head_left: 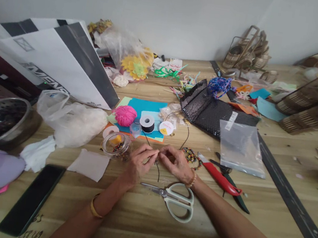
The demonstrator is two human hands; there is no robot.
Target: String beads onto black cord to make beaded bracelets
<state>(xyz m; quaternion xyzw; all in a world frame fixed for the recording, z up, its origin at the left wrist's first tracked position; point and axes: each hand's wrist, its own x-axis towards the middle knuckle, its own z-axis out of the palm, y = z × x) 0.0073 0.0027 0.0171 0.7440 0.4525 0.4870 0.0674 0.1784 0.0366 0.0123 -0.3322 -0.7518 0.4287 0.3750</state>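
Note:
My left hand (141,161) and my right hand (176,162) meet over the table, fingertips pinched close together. Between them runs a thin black cord (146,137); one stretch goes back toward the black spool (150,127), and a loose end hangs below the fingers. Whatever small piece sits at the fingertips is hidden. Beside my left hand stands a clear jar of mixed beads (117,145). A beaded string (191,157) lies by my right hand. Scissors with pale handles (176,200) rest just below both hands.
Right of my hands lie a red-handled knife (221,178) and a clear plastic bag (243,147). A pink yarn ball (125,115) sits on coloured paper. At left are a phone (33,198), a metal colander (14,127) and a tall paper bag (64,59).

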